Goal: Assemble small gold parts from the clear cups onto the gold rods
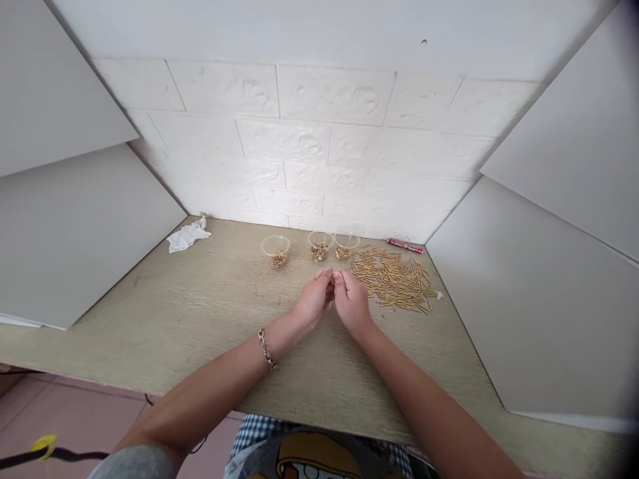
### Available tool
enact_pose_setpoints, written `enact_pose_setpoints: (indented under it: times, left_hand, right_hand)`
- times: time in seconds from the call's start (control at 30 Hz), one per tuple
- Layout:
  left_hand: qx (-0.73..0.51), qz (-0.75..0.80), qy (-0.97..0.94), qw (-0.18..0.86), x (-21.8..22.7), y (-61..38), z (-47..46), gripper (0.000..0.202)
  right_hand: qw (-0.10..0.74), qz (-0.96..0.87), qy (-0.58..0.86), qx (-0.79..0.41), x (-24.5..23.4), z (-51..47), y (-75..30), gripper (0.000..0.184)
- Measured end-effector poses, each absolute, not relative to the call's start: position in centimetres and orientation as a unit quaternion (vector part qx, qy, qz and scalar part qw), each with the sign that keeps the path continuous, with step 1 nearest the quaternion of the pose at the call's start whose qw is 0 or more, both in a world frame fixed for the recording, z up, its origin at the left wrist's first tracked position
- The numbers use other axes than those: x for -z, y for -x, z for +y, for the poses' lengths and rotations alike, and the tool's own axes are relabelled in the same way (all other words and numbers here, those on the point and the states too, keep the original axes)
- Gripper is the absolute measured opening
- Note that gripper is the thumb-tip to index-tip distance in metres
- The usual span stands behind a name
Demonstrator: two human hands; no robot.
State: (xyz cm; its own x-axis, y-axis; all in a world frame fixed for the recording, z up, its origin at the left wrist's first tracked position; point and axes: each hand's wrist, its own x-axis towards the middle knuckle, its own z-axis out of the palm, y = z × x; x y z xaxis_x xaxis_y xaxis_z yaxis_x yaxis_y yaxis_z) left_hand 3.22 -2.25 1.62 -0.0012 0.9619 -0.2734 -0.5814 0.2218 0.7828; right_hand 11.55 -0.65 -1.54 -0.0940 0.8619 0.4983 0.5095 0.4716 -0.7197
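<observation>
My left hand (313, 297) and my right hand (351, 301) meet fingertip to fingertip over the middle of the wooden table (210, 313). Both are closed in a pinch around something small and thin that I cannot make out. A metal bracelet (267, 349) sits on my left wrist. Just right of my hands lies a pile of thin gold-coloured pins (397, 278). Behind my hands stand three small clear cups, the left cup (275, 249), the middle cup (320, 245) and the right cup (346, 245), each holding some small gold-coloured parts.
A crumpled white tissue (187, 235) lies at the back left corner. A red pen-like object (405, 246) rests against the white brick wall at the back right. White panels close in both sides of the table.
</observation>
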Motion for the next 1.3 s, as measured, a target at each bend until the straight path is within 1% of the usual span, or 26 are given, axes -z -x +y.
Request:
enact_pose_setpoints:
  times: [0.23, 0.47, 0.67, 0.8, 0.9, 1.1, 1.2, 1.3]
  left_hand:
    - [-0.579, 0.386, -0.269, 0.666, -1.3, -2.8, -2.2, 0.031]
    - [-0.568, 0.372, -0.276, 0.681, -1.2, -2.8, -2.4, 0.031]
    - [-0.565, 0.365, -0.288, 0.681, -1.3, -2.9, -2.5, 0.031]
    - [-0.554, 0.391, -0.313, 0.665, -0.8, -2.8, -2.2, 0.027]
    - [-0.538, 0.437, -0.374, 0.617, -0.4, -2.7, -1.9, 0.026]
    - [-0.480, 0.516, -0.560, 0.436, -0.8, -2.0, -1.8, 0.029]
    - [-0.446, 0.531, -0.613, 0.378, -1.2, -1.8, -2.0, 0.031]
    - [-0.427, 0.536, -0.650, 0.328, -1.5, -1.7, -2.3, 0.033]
  right_hand:
    - [0.480, -0.706, 0.473, -0.218, 1.4, -1.0, -11.7, 0.032]
    - [0.522, -0.662, 0.475, -0.250, 0.8, -1.5, -11.4, 0.032]
    - [0.512, -0.652, 0.488, -0.274, 0.3, -1.6, -11.5, 0.032]
    - [0.495, -0.655, 0.496, -0.281, 0.2, -1.4, -11.5, 0.031]
    - [0.471, -0.672, 0.503, -0.273, 0.1, -1.3, -11.6, 0.031]
    - [0.436, -0.714, 0.490, -0.247, -0.5, -1.2, -12.4, 0.032]
    - [0.433, -0.714, 0.472, -0.282, -0.9, -1.1, -12.9, 0.032]
    - [0.435, -0.690, 0.460, -0.349, -1.0, -1.0, -13.1, 0.034]
